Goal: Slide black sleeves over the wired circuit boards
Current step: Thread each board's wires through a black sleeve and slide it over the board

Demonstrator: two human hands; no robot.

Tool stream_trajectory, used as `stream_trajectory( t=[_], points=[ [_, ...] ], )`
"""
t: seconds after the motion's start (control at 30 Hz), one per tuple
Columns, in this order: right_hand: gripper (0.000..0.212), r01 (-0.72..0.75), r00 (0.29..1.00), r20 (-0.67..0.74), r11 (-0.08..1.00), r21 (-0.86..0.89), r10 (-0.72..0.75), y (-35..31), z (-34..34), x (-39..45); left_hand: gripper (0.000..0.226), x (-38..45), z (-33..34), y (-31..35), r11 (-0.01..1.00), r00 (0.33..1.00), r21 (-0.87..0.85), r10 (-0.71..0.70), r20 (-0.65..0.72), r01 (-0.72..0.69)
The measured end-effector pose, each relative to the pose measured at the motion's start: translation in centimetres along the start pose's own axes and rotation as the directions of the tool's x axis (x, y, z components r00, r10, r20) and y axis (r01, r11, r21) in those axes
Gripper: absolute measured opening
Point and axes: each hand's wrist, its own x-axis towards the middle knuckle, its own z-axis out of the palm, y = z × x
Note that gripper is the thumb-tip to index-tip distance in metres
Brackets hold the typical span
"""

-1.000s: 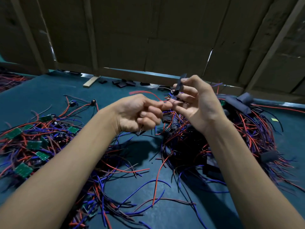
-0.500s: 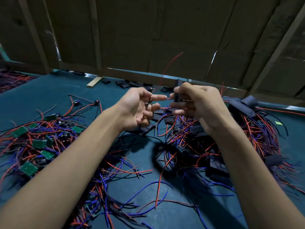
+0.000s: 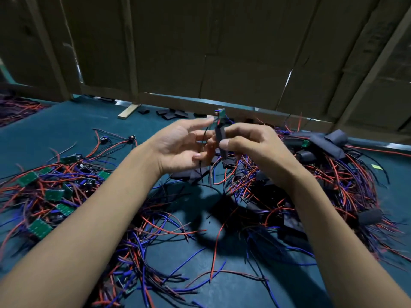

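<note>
Teal table, right hand pinching black sleeve, circuit board protruding

Two hands were in view, the left hand and the right hand, with one board and one sleeve between them. At least seven bare green boards showed in the left heap. Loose sleeves and red and blue wires lay too tangled to count. One wood block lay at the back.
</note>
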Motion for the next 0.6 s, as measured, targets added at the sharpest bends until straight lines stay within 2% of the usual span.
stream_trajectory(
  t=[0.07,0.13,0.23,0.3,0.37,0.4,0.53,0.6],
  points=[
    [0.020,-0.029,0.997,0.072,0.999,0.017,0.028,0.1,-0.2,-0.2,0.016,0.0,0.4,-0.2,0.999,0.998,0.028,0.018,-0.056,-0.016],
    [0.020,-0.045,0.992,0.116,0.998,0.036,0.041,0.0,-0.3,-0.2,0.022,0.2,0.8,-0.4,0.999,0.988,-0.014,0.028,-0.153,-0.030],
    [0.010,-0.075,0.987,0.145,0.997,0.006,0.073,-0.1,-0.6,-0.2,0.028,0.5,1.4,-0.3,0.960,0.945,-0.194,0.142,-0.295,-0.204],
    [0.003,-0.113,0.973,0.184,0.983,-0.146,0.139,0.0,-0.7,-0.3,0.033,0.6,1.5,-0.1,0.935,0.910,-0.180,0.232,-0.344,-0.306],
    [0.008,-0.095,0.963,0.208,0.936,-0.338,0.173,0.2,-0.4,-0.3,0.035,0.6,1.3,0.2,0.921,0.886,-0.149,0.286,-0.365,-0.359],
    [0.009,-0.081,0.964,0.209,0.927,-0.367,0.167,0.2,-0.1,-0.2,0.035,0.5,1.3,0.4,0.909,0.881,-0.170,0.302,-0.363,-0.382],
    [0.010,-0.083,0.975,0.173,0.955,-0.286,0.136,0.4,0.8,0.0,0.035,0.1,1.8,0.6,0.823,0.878,-0.341,0.352,-0.324,-0.455],
    [0.012,-0.080,0.981,0.154,0.965,-0.251,0.121,0.5,1.0,0.1,0.036,0.1,2.0,0.5,0.785,0.853,-0.355,0.402,-0.332,-0.508]
  ],
)
